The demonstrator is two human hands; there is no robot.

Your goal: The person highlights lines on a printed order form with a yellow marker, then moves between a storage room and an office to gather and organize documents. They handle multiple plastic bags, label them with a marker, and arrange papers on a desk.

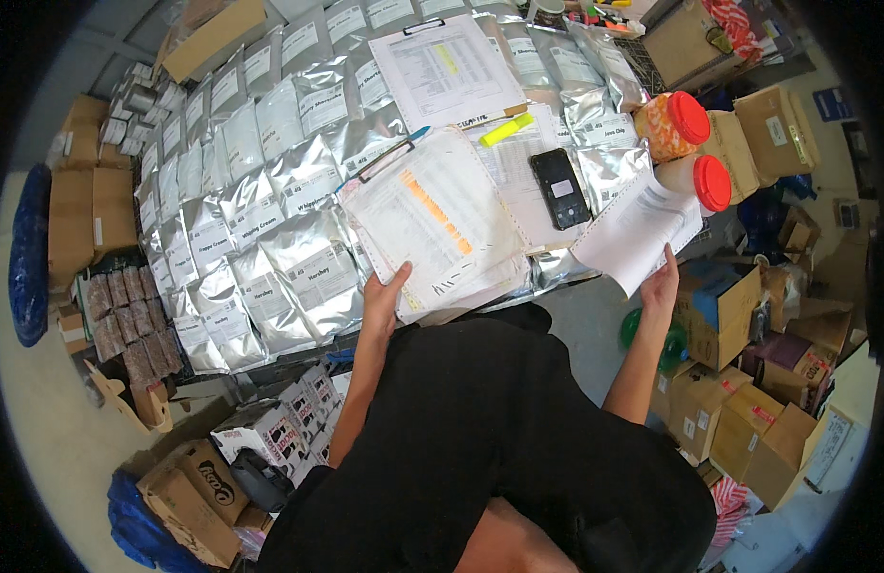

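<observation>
My left hand (389,292) grips the lower left edge of a clipboard (432,215) stacked with papers, its thumb on top. The top sheet carries an orange highlighted column. With my right hand (661,284) I hold the lower right edge of white printed sheets (641,232), which bend upward. Between the two lies a black phone (559,189) on a further printed sheet (518,177). A yellow highlighter (507,130) rests above it. Farther back is a second clipboard (449,72) whose page has a yellow highlighted patch.
Rows of silver pouches (323,277) with white labels cover the table. Two red-lidded jars (666,126) stand at its right side. Cardboard boxes (724,310) are piled to the right, with more boxes (189,497) at the lower left. Brown packs (132,320) are stacked left of the table.
</observation>
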